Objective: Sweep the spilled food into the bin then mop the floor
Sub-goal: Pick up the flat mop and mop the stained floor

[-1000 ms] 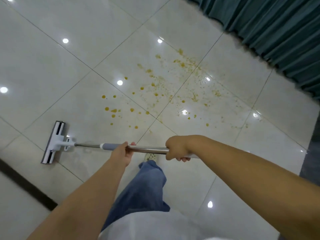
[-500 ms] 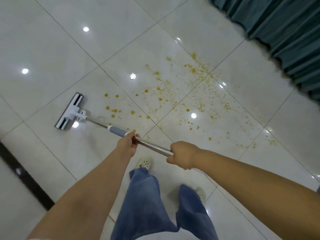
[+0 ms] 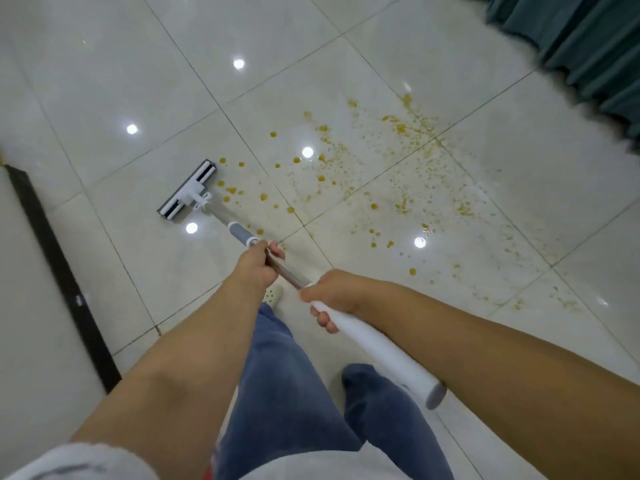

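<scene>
Gripping: my left hand (image 3: 258, 268) wraps the mop (image 3: 240, 235) shaft, behind the mop head (image 3: 187, 190).
Right hand (image 3: 334, 296): I clench the white grip, farther behind the mop head.
Spill (image 3: 381, 174): yellow droplets just beside the mop head, spreading rightward.

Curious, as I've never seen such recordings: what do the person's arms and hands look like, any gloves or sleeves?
The left hand and right hand are bare: no gloves, watch or bracelet. Both forearms are bare too. A pale grey sleeve shows blurred at the left upper arm.
</scene>
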`<control>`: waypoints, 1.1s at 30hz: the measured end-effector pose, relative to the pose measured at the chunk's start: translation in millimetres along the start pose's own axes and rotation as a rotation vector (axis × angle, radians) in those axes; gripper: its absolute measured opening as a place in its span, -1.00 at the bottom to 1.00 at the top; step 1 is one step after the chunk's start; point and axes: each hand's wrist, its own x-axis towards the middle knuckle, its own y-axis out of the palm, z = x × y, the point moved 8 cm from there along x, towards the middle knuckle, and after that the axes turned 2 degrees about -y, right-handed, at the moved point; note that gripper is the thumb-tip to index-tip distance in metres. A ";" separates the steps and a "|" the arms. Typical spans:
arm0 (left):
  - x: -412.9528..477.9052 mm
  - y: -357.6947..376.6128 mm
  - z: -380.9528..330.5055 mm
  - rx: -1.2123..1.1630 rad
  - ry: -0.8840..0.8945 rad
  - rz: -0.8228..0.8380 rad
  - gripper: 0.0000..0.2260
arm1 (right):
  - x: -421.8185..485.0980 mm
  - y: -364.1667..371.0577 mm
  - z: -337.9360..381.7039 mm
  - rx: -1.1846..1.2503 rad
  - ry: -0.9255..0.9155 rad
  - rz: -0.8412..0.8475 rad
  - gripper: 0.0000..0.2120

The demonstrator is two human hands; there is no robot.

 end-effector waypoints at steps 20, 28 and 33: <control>-75.5 3.6 162.7 0.003 -0.149 0.007 -0.65 | -110.4 -56.4 -126.8 0.041 -0.018 -0.057 -0.84; -12.4 34.5 -11.8 0.072 -0.021 0.124 -0.73 | -9.5 -0.2 24.8 0.115 -0.112 -0.027 -0.90; 33.6 52.4 -121.9 0.086 0.043 0.128 -0.80 | 53.4 32.1 121.0 0.155 -0.126 -0.022 -0.92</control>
